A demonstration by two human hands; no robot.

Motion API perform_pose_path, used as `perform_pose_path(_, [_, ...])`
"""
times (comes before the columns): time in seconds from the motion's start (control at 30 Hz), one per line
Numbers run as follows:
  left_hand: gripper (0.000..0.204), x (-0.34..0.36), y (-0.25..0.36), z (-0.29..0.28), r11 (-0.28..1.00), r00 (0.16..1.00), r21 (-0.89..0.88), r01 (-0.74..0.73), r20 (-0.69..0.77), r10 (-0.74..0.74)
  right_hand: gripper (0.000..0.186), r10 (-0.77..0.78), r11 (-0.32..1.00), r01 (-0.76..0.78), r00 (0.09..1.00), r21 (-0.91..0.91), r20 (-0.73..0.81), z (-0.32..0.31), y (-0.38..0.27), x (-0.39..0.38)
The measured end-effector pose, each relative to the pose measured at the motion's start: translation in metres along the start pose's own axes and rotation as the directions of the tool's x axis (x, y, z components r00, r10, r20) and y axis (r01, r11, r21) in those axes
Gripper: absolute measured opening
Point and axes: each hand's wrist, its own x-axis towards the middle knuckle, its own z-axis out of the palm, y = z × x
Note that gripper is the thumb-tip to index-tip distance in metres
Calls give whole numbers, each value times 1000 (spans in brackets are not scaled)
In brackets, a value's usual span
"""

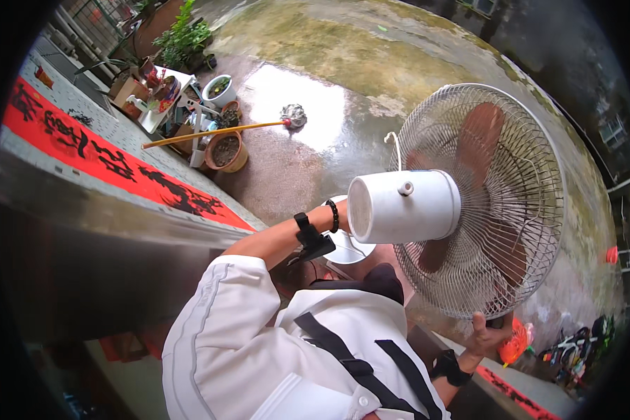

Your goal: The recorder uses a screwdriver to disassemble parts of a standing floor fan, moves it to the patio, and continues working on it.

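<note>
Wide floor (357, 70) beyond fan (462, 199), right hand (488, 336) at rim (561, 192)

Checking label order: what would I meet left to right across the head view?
Round brown clay pot, grey string mop head, black beaded bracelet, white cylindrical fan motor housing, bare right hand, shiny orange-red plastic bag.
</note>
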Motion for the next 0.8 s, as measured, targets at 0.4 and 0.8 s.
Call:
perform_pose_path(0.4, [35,0,-170,-76,939,904,106,327,-324,-278,72,-52,998,40,929,39,367,202,101,217])
perform_pose_path(0.8, [34,-107,-279,-151,801,664,6,599,-562,-493,54,-252,966,238,783,100,569,410,65,273])
